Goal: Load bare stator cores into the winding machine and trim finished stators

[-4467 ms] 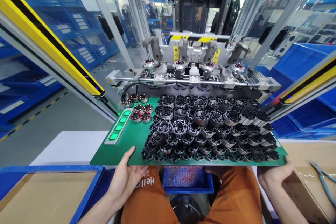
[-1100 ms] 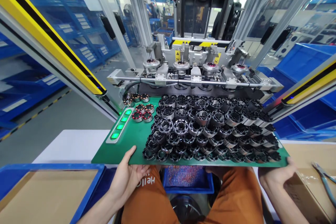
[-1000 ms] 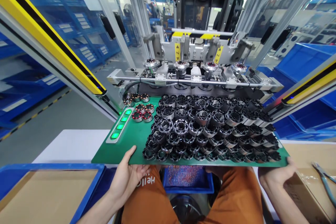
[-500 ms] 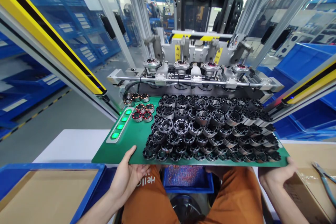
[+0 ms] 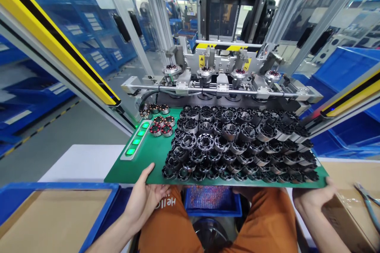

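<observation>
My left hand (image 5: 146,194) holds the front edge of a green work board (image 5: 130,172), thumb on top and fingers curled underneath. At the front right corner, my right hand (image 5: 314,194) grips the same board, its thumb by the edge and its fingers hidden below. Stacked rows of black-and-silver stator cores (image 5: 204,142) cover most of the board. On its left part sit several copper-wound stators (image 5: 162,120). Beside them is a strip of lit green buttons (image 5: 136,141).
Behind the board stands a machine fixture (image 5: 222,83) holding wound stators in a row. Yellow-edged posts (image 5: 97,83) flank the station. A blue tray (image 5: 113,195) is at left, pliers (image 5: 368,201) lie on a cardboard box (image 5: 347,221) at right, and a blue bin (image 5: 213,209) sits below.
Both hands keep their places on the board. The machine's striped upper bar and the parts around it sit slightly lower and look sharper than before. The view has shifted slightly.
</observation>
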`<action>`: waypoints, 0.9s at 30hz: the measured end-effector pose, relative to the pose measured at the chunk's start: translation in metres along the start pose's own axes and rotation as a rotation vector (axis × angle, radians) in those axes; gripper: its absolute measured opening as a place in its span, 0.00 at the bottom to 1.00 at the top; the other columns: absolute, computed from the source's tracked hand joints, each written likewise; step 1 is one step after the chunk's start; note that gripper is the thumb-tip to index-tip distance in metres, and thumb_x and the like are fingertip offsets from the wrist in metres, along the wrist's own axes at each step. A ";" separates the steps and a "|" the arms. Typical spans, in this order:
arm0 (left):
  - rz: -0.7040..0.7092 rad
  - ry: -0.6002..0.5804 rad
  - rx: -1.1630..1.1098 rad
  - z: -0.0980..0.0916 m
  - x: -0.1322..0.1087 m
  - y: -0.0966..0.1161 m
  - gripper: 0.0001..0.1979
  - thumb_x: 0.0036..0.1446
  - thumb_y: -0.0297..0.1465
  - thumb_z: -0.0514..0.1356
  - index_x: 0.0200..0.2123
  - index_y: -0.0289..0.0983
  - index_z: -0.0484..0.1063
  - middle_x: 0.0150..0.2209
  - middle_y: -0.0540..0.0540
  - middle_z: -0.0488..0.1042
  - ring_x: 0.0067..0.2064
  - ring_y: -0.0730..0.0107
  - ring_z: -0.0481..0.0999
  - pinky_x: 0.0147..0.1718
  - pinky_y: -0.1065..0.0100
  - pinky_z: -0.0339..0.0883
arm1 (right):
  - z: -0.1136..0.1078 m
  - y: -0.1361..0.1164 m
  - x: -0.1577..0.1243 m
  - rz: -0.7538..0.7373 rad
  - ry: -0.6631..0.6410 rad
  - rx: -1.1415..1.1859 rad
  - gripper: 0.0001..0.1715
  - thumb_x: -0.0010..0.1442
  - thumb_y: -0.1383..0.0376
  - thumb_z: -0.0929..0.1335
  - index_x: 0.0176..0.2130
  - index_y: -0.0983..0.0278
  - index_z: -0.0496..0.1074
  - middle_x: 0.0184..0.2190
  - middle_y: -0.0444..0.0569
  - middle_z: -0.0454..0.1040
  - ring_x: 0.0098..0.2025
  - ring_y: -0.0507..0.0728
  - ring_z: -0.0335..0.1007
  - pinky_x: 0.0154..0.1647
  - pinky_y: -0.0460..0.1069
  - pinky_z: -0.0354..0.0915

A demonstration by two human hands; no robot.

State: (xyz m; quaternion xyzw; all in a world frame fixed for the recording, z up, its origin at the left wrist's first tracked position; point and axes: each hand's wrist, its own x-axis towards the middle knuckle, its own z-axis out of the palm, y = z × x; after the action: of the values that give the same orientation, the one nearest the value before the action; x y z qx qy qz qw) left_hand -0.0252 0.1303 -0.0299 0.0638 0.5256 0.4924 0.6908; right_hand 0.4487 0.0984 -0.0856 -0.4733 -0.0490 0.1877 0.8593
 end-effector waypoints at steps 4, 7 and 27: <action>0.002 -0.018 -0.004 -0.002 0.002 -0.001 0.15 0.56 0.40 0.70 0.35 0.38 0.72 0.25 0.48 0.71 0.24 0.67 0.65 0.25 0.65 0.70 | 0.003 -0.001 -0.002 -0.015 0.003 -0.008 0.25 0.56 0.51 0.64 0.44 0.62 0.77 0.42 0.47 0.77 0.44 0.57 0.71 0.44 0.50 0.73; -0.004 -0.036 0.001 -0.005 0.004 -0.002 0.17 0.54 0.42 0.72 0.33 0.38 0.71 0.22 0.50 0.67 0.23 0.68 0.62 0.25 0.64 0.71 | 0.003 -0.002 -0.002 0.006 0.001 -0.014 0.25 0.56 0.51 0.63 0.43 0.62 0.77 0.41 0.47 0.77 0.43 0.58 0.70 0.40 0.49 0.72; -0.012 -0.033 0.002 -0.003 0.001 -0.001 0.15 0.58 0.41 0.68 0.29 0.39 0.69 0.23 0.50 0.64 0.24 0.67 0.62 0.25 0.64 0.70 | 0.002 -0.003 -0.002 0.021 0.002 -0.014 0.24 0.55 0.51 0.64 0.42 0.62 0.76 0.41 0.47 0.77 0.41 0.57 0.71 0.36 0.48 0.71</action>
State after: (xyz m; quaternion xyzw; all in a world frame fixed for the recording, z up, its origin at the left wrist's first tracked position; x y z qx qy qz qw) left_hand -0.0268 0.1292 -0.0325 0.0694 0.5151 0.4866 0.7022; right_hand 0.4475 0.0982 -0.0816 -0.4801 -0.0444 0.1958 0.8539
